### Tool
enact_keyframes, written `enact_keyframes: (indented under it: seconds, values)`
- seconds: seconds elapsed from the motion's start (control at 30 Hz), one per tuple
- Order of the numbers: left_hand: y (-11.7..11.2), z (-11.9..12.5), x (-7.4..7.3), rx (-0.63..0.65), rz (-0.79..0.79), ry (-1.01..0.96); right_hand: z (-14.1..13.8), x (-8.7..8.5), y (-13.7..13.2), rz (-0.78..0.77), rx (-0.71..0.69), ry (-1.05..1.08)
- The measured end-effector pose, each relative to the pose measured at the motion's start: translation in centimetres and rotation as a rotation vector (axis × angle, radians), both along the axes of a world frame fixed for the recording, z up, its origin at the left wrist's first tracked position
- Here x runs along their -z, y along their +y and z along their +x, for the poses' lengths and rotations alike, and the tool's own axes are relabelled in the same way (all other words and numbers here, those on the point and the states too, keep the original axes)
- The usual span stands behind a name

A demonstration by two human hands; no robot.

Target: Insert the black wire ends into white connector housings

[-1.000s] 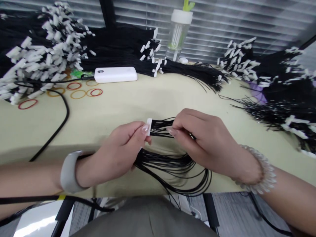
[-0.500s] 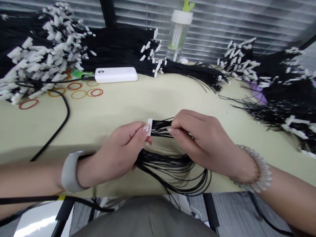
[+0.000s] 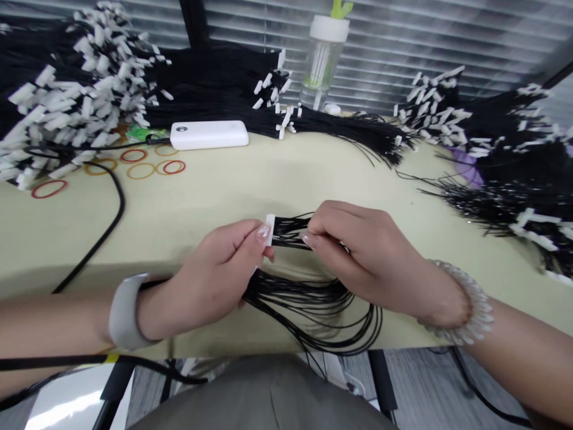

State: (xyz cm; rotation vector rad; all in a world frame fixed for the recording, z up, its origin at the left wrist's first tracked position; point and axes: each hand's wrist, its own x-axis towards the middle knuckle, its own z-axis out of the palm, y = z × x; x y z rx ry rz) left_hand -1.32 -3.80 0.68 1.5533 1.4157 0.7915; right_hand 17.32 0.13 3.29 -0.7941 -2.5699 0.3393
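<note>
Near the table's front, my left hand (image 3: pixel 219 272) pinches a white connector (image 3: pixel 270 229) between thumb and fingers. Thin black wires (image 3: pixel 290 227) run from its right side to my right hand (image 3: pixel 358 257). That hand is closed, its thumb and forefinger pinched on a wire; the exact spot under the fingertips is hidden. Below both hands the black cable bundle (image 3: pixel 308 304) loops from beneath my left palm round to the right. The other end of the bundle is partly covered by my hands.
Heaped black cables with white connectors (image 3: pixel 62 113) lie at the left back, more cables (image 3: pixel 514 143) at the right. Between them stand a white power bank (image 3: pixel 209 135) and a clear bottle (image 3: pixel 322 65). Rubber bands (image 3: pixel 141 171) and a thick black cable (image 3: pixel 101 239) lie on the left.
Hardly anything differs. My right hand has shifted very slightly left towards the connector, and the whole view has drifted a little. Both hands keep their grip.
</note>
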Motion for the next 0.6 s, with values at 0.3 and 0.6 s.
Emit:
enact_keyframes:
  seconds: [0.3, 0.6]
  values:
    - [-0.14, 0.11, -0.32, 0.000, 0.032, 0.037, -0.29, 0.30, 0.19, 0.011, 0.023, 0.088]
    - [-0.07, 0.07, -0.50, 0.086, 0.137, 0.167, -0.77, 0.83, -0.19, 0.083, -0.018, -0.066]
